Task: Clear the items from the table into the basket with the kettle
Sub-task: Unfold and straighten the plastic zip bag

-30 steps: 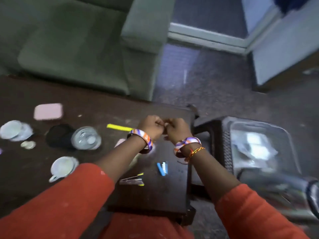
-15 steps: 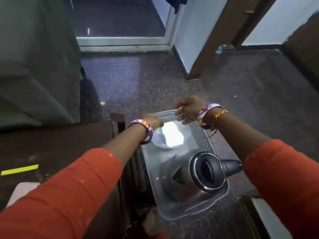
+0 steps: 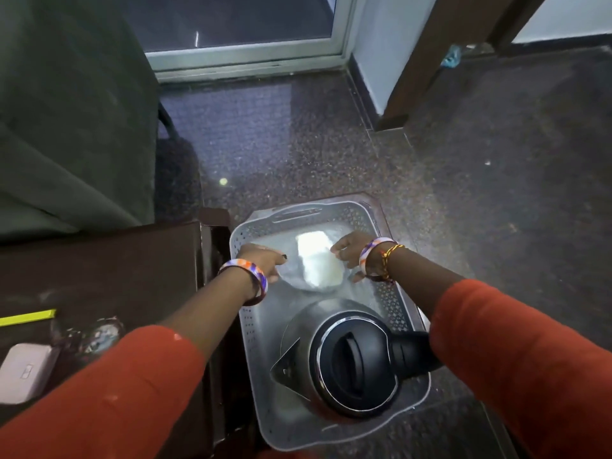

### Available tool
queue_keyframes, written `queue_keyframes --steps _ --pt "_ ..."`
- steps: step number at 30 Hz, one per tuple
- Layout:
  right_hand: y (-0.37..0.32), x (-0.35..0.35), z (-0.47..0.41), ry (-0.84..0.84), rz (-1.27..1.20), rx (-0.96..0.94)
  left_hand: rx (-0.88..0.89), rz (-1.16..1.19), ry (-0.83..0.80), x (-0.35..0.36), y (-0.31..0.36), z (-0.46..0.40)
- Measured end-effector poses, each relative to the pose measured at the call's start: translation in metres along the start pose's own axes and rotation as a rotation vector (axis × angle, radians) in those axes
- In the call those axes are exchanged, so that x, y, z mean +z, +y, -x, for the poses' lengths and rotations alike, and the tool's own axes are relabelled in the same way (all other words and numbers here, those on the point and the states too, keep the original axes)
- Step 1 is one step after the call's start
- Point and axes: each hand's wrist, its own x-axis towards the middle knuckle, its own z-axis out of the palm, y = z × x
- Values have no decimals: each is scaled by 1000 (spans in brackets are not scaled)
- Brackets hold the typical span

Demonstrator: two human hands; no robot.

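A grey perforated basket (image 3: 390, 293) sits on the floor just right of the dark table (image 3: 116, 260). A steel kettle (image 3: 354, 362) with a black lid fills the basket's near half. In its far half lies a crumpled clear plastic bag (image 3: 318, 263) with something white inside. My left hand (image 3: 261, 260) grips the bag's left edge and my right hand (image 3: 347, 250) curls on its right edge, both down inside the basket. On the table's near left lie a yellow strip (image 3: 28, 318), a pink case (image 3: 25, 372) and a clear glass item (image 3: 99, 336).
A green sofa (image 3: 66, 127) stands beyond the table on the left. A sliding door's frame (image 3: 248, 61) and a brown door post (image 3: 417, 61) bound the speckled floor (image 3: 496, 193) ahead and to the right of the basket.
My view swung from the table to the basket. Both hands left the table top, crossed over the basket and dropped lower into it, onto the plastic bag.
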Motion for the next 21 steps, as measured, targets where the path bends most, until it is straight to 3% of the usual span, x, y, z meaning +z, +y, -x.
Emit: queue_keyframes --steps 3,7,13,17,21 --pt "-7 -4 9 48 -175 41 134 156 -17 -3 8 15" --pt "-30 -10 38 37 -417 55 404 150 -86 -20 19 44" --pt "-100 -4 98 -183 -889 -123 922 -211 -80 -76 20 105" --pt "-148 41 144 18 -931 -324 1012 -425 -78 -123 0 156" --pt "-187 102 178 170 -996 -445 1091 -292 -207 -186 -34 199"
